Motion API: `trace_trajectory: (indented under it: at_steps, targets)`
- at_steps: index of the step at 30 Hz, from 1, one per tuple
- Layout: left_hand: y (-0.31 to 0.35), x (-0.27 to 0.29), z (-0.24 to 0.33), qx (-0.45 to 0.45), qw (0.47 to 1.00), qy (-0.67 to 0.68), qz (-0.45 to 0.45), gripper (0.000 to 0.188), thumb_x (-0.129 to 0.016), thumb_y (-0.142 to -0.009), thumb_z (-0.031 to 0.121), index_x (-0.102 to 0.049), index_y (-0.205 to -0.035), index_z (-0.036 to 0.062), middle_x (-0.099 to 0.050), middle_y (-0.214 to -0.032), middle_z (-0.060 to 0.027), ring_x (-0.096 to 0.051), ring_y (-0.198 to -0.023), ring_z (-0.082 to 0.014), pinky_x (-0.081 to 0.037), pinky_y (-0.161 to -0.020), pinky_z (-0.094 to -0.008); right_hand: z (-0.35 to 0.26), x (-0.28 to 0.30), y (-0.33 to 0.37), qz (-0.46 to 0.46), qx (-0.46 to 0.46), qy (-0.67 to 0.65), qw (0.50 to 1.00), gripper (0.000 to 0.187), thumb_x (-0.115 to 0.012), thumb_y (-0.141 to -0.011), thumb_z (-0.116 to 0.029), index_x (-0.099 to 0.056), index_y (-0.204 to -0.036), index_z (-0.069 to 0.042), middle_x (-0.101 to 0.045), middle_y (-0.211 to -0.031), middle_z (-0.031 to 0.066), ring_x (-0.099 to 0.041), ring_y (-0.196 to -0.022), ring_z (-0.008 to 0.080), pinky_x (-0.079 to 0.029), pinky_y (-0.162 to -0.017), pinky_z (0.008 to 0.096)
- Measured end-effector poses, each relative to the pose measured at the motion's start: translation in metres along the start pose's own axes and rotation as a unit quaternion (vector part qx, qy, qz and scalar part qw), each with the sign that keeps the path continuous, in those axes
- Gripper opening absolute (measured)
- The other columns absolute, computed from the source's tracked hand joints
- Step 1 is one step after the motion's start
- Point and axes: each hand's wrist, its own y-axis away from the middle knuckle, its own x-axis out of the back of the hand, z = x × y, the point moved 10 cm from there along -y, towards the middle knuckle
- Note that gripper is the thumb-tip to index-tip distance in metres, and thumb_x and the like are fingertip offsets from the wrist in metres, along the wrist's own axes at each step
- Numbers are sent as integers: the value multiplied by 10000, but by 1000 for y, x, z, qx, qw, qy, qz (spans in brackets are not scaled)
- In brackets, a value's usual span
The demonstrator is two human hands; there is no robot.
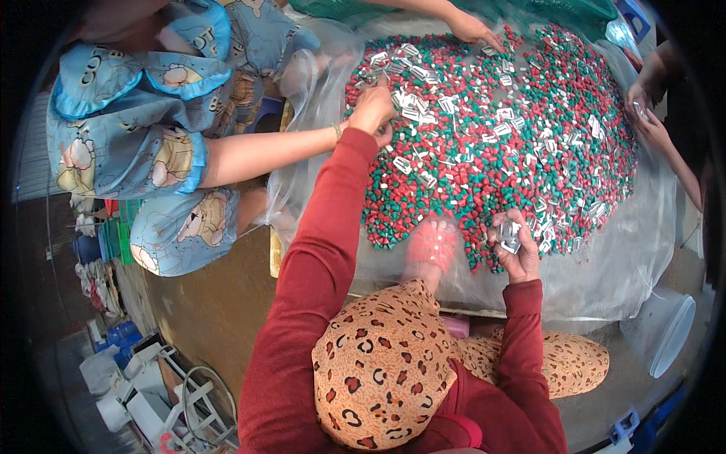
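My left hand (372,108) reaches into the far left of a spread of small red, green and white pellets (484,163). Its fingers are bent together, the forefinger tip beside silver slotted pieces (380,59); whether anything is pinched is hidden. Another person's bare arm (272,155) passes beneath my left wrist, its hand mostly covered. Near the close edge of the pellets, my right hand (522,257) is palm up, fingers curled round a few shiny, silvery slotted pieces (509,237). More such pieces (414,106) lie scattered over the pellets.
A whitish translucent sheet (605,291) lies under the pellets. My foot in a pink sandal (432,246) rests at their near edge. Co-workers' hands (474,30) reach in at the far side and right (643,106). A white bucket (671,337) stands right; white equipment (155,386) lies lower left.
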Motion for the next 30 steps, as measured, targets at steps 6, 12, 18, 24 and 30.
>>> trace_trajectory:
  at_steps: [6,12,18,24,30]
  targets:
    - [-32,-30,16,-72,995,67,31,724,-723,-652,25,-439,-1285,232,-488,-1147,-251,-526,-1066,-437,-472,-884,-447,4,-8,-2,-22,-3,11,1000,357,-685,-795,-148,-501,-1077,-29,-536,-1014,164,-600,-815,257,-561,-509,260]
    - [-2,-56,46,-153,987,54,-20,696,-685,-649,-30,-471,-1261,223,-499,-1138,-194,-528,-1076,-374,-454,-896,-432,8,-5,5,11,-12,16,1000,279,-627,-751,-57,-512,-1003,-20,-523,-968,158,-570,-770,241,-543,-461,255]
    - [35,-8,74,-152,985,-4,87,634,-721,-654,35,-502,-1225,207,-488,-1167,-167,-506,-1095,-368,-471,-859,-432,-1,-4,5,-8,10,-2,1000,254,-563,-700,-3,-501,-946,-12,-500,-965,164,-572,-717,249,-490,-370,223]
    - [15,-13,127,-252,958,-50,124,325,-666,-778,276,-645,-1024,65,-643,-935,-157,-613,-919,-325,-485,-788,-441,11,-10,4,19,-47,-34,998,201,-573,-832,-171,-514,-928,-5,-545,-805,138,-516,-519,159,-393,-326,195]
    - [-8,-46,125,-239,965,-95,50,263,-666,-753,184,-651,-993,76,-666,-902,-148,-638,-876,-324,-495,-759,-444,24,-32,9,-15,-28,-92,995,230,-527,-885,-213,-532,-991,-9,-540,-842,154,-559,-724,226,-439,-373,222]
